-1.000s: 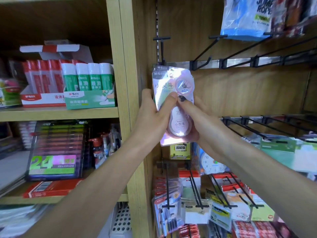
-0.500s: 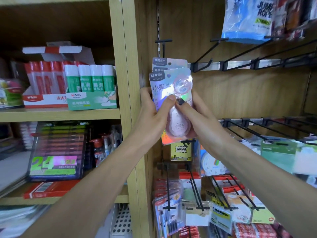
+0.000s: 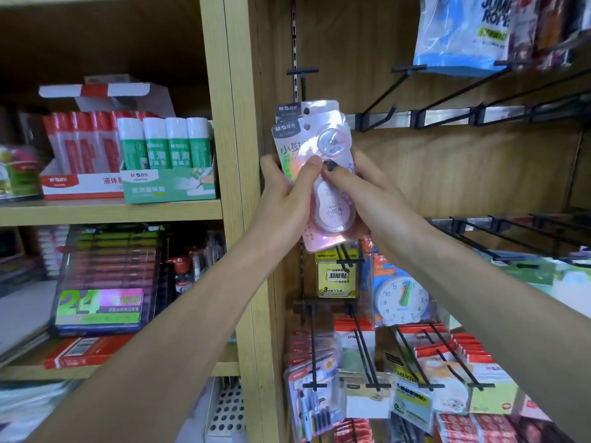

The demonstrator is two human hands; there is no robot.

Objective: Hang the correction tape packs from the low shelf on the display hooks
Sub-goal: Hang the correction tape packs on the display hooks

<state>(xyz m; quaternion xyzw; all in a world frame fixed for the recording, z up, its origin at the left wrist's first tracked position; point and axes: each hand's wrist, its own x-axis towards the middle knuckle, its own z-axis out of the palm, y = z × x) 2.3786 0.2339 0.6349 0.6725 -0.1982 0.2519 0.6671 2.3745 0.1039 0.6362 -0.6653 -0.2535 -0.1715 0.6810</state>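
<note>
Against the wooden back panel [image 3: 447,174], just right of the upright post [image 3: 236,155], two pink correction tape packs are held one over the other: the front pack [image 3: 311,145] sits a little lower, and the rear pack [image 3: 307,108] shows only its top strip above it, right under a black hook [image 3: 302,73]. Whether the rear pack's hole is already on that hook cannot be told. Both hands meet at the packs' middle. The left hand [image 3: 283,193] grips their left edge, fingers curled behind and thumb pressed on the front. The right hand [image 3: 367,193] holds the right side, its thumb (dark-nailed) touching the left thumb on the front pack's blister. To the left, on a shelf [image 3: 108,212], a green tray [image 3: 169,187] holds white-capped glue sticks [image 3: 166,142], touching a red-and-white box [image 3: 80,187] of red-labelled bottles. Below the packs hang a yellow sticky-note pack [image 3: 335,276] and a clock pack [image 3: 403,298]; lower hooks carry red-topped packs [image 3: 460,353]. Top right, a blue jump-rope bag [image 3: 460,30] hangs.
</note>
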